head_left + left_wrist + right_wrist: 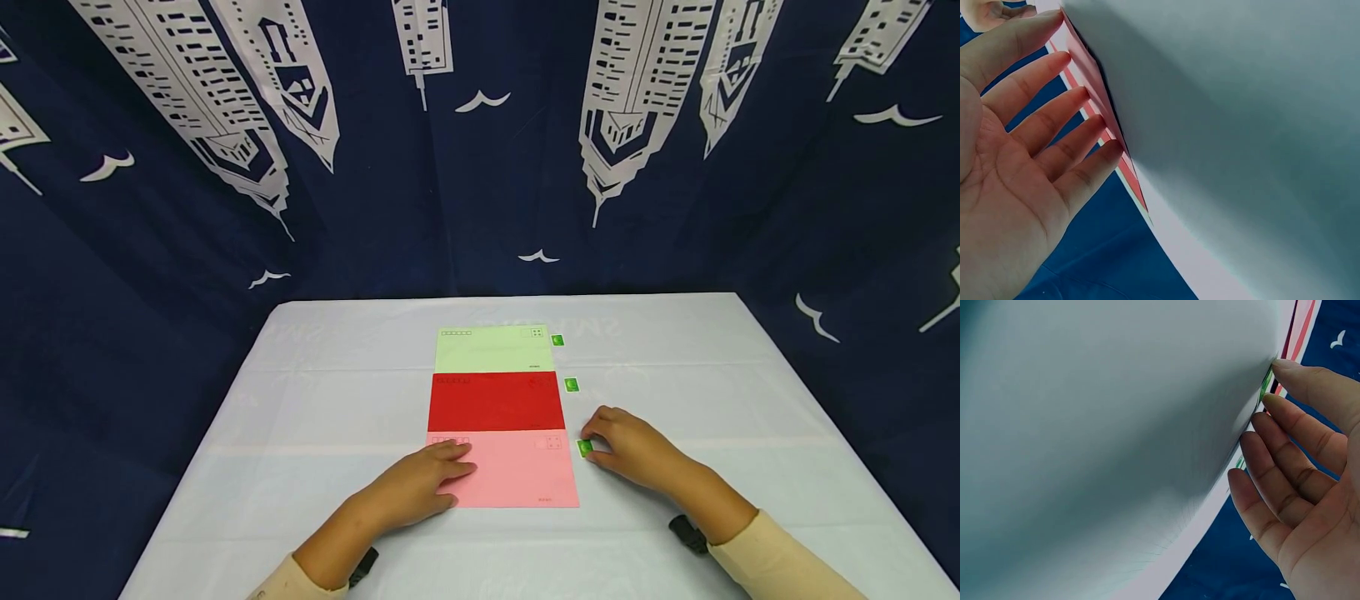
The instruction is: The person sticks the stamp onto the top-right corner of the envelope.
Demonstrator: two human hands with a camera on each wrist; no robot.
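A pink envelope (517, 475) lies nearest on the white table, with a red envelope (495, 402) and a pale green envelope (491, 350) in a column beyond it. My left hand (420, 487) rests on the pink envelope's left side, fingers spread and fairly straight; the left wrist view shows the fingertips (1085, 94) on its surface. Just right of the pink envelope, my right hand (637, 446) has thumb and index finger at the edges of a small green stamp (585, 449), pinching it at table level. In the right wrist view the stamp (1266, 384) shows edge-on between them.
Two more green stamps lie right of the envelopes: one stamp (572, 384) beside the red envelope, another stamp (557, 340) beside the pale green one. The white tabletop (322, 400) ends at a dark blue curtain (420, 250) with white building prints.
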